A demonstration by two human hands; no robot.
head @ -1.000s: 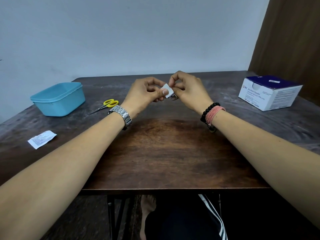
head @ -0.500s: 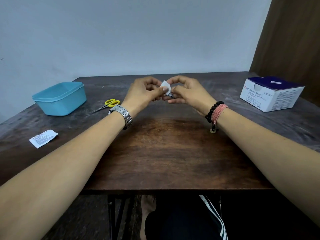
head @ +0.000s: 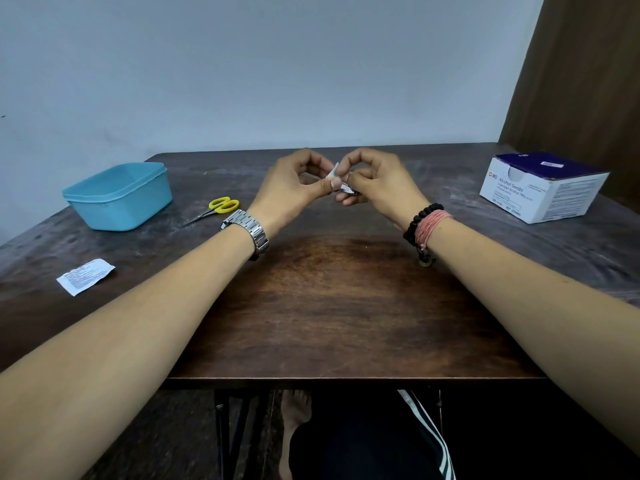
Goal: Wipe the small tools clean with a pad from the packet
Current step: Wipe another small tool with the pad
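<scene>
Pad (head: 333, 172) now folded narrower; left hand (head: 294, 192) pinches pad, right hand (head: 377, 188) grips small tool (head: 348, 191).

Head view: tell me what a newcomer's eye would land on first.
First, the two hands meeting above the table's middle: the left hand pinches a white pad against a small metal tool held by the right hand. Next, the blue tub at far left with yellow-handled scissors beside it, and the alcohol swab box at far right. A torn packet lies near the left edge.
</scene>
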